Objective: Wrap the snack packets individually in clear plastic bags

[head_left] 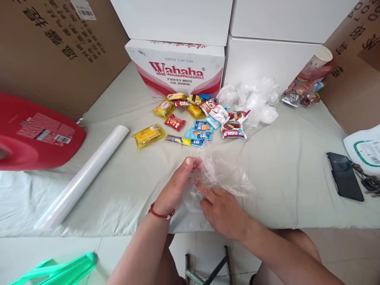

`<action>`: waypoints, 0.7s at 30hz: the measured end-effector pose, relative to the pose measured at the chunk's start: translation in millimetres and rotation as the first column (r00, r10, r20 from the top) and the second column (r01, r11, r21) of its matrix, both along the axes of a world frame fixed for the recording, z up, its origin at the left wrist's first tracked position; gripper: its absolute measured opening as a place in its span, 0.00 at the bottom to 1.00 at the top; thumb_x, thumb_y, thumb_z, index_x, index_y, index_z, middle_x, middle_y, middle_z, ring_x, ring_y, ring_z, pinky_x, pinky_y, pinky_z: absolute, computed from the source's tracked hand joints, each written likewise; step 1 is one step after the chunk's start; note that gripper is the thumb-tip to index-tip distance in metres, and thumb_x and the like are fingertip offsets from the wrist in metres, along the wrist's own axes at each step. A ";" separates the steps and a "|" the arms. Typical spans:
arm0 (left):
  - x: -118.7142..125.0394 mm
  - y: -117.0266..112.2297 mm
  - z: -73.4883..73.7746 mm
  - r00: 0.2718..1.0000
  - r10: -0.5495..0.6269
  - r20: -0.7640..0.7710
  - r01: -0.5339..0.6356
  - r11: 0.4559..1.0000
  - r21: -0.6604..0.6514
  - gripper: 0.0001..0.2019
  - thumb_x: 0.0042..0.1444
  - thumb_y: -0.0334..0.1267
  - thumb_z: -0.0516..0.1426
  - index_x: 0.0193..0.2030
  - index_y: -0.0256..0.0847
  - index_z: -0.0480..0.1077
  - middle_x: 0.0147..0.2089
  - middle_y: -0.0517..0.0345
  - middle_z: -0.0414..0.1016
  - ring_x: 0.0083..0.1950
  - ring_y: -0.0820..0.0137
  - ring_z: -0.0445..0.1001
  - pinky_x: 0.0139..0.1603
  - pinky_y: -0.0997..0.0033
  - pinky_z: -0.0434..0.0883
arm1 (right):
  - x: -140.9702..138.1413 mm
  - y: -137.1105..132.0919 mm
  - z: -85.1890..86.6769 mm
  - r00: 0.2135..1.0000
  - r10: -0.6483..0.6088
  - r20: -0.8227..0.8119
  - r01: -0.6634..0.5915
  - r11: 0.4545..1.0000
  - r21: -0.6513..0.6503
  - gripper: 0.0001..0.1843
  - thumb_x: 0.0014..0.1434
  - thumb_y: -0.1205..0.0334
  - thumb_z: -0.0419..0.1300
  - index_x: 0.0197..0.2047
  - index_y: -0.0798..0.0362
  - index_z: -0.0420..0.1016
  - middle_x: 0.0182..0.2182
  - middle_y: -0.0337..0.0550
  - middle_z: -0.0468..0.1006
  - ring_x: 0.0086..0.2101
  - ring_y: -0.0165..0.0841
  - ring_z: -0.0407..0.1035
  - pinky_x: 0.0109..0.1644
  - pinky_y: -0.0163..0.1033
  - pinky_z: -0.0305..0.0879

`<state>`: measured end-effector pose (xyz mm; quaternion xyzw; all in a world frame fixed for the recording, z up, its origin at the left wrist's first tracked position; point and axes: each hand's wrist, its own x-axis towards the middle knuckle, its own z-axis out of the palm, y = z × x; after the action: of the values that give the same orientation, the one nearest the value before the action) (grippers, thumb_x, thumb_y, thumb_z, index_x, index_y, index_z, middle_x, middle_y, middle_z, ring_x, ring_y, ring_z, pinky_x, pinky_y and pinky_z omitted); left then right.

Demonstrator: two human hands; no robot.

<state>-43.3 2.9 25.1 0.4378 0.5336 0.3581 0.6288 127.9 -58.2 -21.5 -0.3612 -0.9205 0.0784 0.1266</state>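
Note:
A thin clear plastic bag (225, 174) lies crumpled on the pale cloth near the table's front edge. My left hand (175, 188), with a red string bracelet at the wrist, pinches the bag's left side between thumb and fingers. My right hand (221, 208) rests on the bag's lower part, its fingers pressed onto the film. Just beyond the bag lies a heap of small wrapped snacks (198, 118) in yellow, red, blue and white wrappers.
A white roll of plastic film (84, 174) lies at the left beside a red container (32, 134). A Wahaha carton (178, 67) and white boxes stand behind. Crumpled clear bags (252, 99), more snacks (303, 93), a black phone (344, 176) and keys sit at the right.

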 end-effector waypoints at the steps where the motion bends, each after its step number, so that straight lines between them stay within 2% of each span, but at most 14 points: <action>1: 3.6 -2.8 -1.7 0.997 0.037 -0.067 -0.034 0.999 0.042 0.30 0.60 0.68 0.51 0.50 0.43 0.70 0.52 0.49 0.76 0.58 0.59 0.73 0.53 0.60 0.72 | -0.8 1.8 0.9 0.999 -0.041 0.009 0.042 0.999 -0.015 0.08 0.65 0.70 0.57 0.34 0.54 0.74 0.67 0.53 0.67 0.41 0.39 0.69 0.39 0.47 0.69; 3: 12.8 -6.1 -7.3 0.959 0.122 -0.255 -0.095 0.989 0.115 0.26 0.57 0.60 0.59 0.52 0.42 0.69 0.53 0.48 0.75 0.57 0.59 0.73 0.53 0.60 0.71 | -3.3 5.4 5.9 0.997 -0.074 -0.006 0.073 0.996 -0.054 0.07 0.65 0.69 0.58 0.37 0.54 0.76 0.61 0.53 0.73 0.43 0.41 0.69 0.42 0.48 0.69; 5: 21.4 -5.5 -14.3 0.905 0.164 -0.392 -0.102 0.980 0.173 0.20 0.55 0.52 0.62 0.48 0.41 0.71 0.48 0.50 0.76 0.49 0.61 0.75 0.48 0.62 0.71 | -4.1 9.1 14.7 0.992 -0.046 -0.117 0.033 0.994 -0.106 0.06 0.66 0.63 0.60 0.41 0.53 0.78 0.51 0.51 0.79 0.44 0.43 0.70 0.43 0.49 0.69; 7: 26.6 -2.6 -20.2 0.901 0.158 -0.403 -0.083 0.977 0.197 0.11 0.60 0.47 0.58 0.40 0.41 0.71 0.36 0.57 0.76 0.38 0.67 0.73 0.41 0.66 0.69 | 0.6 14.0 26.0 0.943 -0.020 -0.332 -0.039 0.985 -0.170 0.09 0.66 0.56 0.60 0.41 0.51 0.78 0.42 0.46 0.81 0.41 0.41 0.71 0.44 0.48 0.69; 9: 28.3 -0.3 -23.8 0.912 0.170 -0.374 -0.090 0.971 0.222 0.10 0.63 0.45 0.54 0.34 0.42 0.68 0.28 0.63 0.70 0.30 0.71 0.67 0.35 0.69 0.65 | 11.7 21.4 36.6 0.824 -0.103 -0.558 -0.030 0.974 -0.223 0.09 0.68 0.57 0.57 0.38 0.50 0.76 0.40 0.44 0.82 0.38 0.37 0.72 0.44 0.46 0.69; 11: 29.1 -0.4 -25.5 0.907 0.209 -0.365 -0.112 0.957 0.269 0.11 0.66 0.44 0.51 0.34 0.43 0.65 0.25 0.66 0.65 0.27 0.72 0.63 0.32 0.71 0.61 | 26.3 32.7 42.1 0.684 -0.292 -0.668 0.167 0.955 -0.246 0.10 0.69 0.62 0.55 0.37 0.49 0.75 0.41 0.44 0.82 0.40 0.37 0.73 0.47 0.46 0.69; 13: 31.4 -3.1 -26.2 0.899 0.231 -0.373 -0.104 0.938 0.330 0.10 0.68 0.44 0.50 0.36 0.44 0.64 0.26 0.66 0.63 0.28 0.72 0.62 0.32 0.72 0.60 | 39.9 47.4 40.0 0.589 -0.488 -0.644 0.436 0.863 -0.256 0.07 0.68 0.61 0.55 0.43 0.48 0.75 0.45 0.47 0.81 0.46 0.41 0.71 0.52 0.49 0.68; 14: 33.3 -4.9 -26.6 0.895 0.230 -0.383 -0.083 0.928 0.363 0.10 0.69 0.44 0.49 0.37 0.44 0.64 0.27 0.66 0.63 0.28 0.72 0.63 0.32 0.72 0.60 | 45.2 55.5 36.6 0.567 -0.563 -0.601 0.521 0.811 -0.268 0.09 0.67 0.58 0.57 0.49 0.48 0.75 0.49 0.49 0.80 0.50 0.43 0.69 0.53 0.51 0.68; 16: 38.0 -9.0 -27.5 0.887 0.216 -0.409 -0.017 0.899 0.437 0.10 0.70 0.43 0.47 0.38 0.44 0.64 0.29 0.64 0.65 0.30 0.71 0.64 0.34 0.71 0.61 | 52.9 71.4 28.5 0.577 -0.652 -0.491 0.550 0.755 -0.357 0.25 0.65 0.52 0.59 0.63 0.48 0.68 0.56 0.51 0.76 0.57 0.47 0.65 0.55 0.54 0.67; 18: 42.0 -13.0 -28.7 0.885 0.183 -0.427 0.074 0.851 0.519 0.10 0.70 0.41 0.47 0.39 0.45 0.64 0.30 0.63 0.66 0.30 0.71 0.64 0.34 0.71 0.61 | 58.1 85.0 23.5 0.626 -0.657 -0.420 0.459 0.746 -0.482 0.38 0.62 0.48 0.62 0.71 0.49 0.58 0.59 0.52 0.74 0.61 0.48 0.61 0.59 0.56 0.66; 20: 43.9 -17.0 -29.8 0.895 0.128 -0.428 0.172 0.786 0.594 0.09 0.71 0.39 0.46 0.40 0.45 0.64 0.31 0.63 0.66 0.30 0.71 0.64 0.33 0.72 0.61 | 62.7 94.5 23.9 0.687 -0.600 -0.411 0.337 0.763 -0.552 0.43 0.58 0.47 0.65 0.72 0.49 0.57 0.58 0.51 0.75 0.62 0.46 0.61 0.63 0.56 0.62; 21: 44.0 -18.8 -30.3 0.902 0.095 -0.421 0.212 0.752 0.624 0.09 0.71 0.38 0.46 0.39 0.45 0.64 0.31 0.62 0.67 0.29 0.71 0.64 0.32 0.72 0.61 | 65.1 97.5 25.6 0.716 -0.563 -0.413 0.274 0.770 -0.576 0.41 0.57 0.47 0.67 0.70 0.49 0.62 0.56 0.50 0.76 0.60 0.45 0.64 0.64 0.54 0.61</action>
<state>0.7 -15.9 -5.2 0.7145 0.4836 0.3967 0.3136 193.0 39.4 4.1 -0.5461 -0.6812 0.3724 0.3149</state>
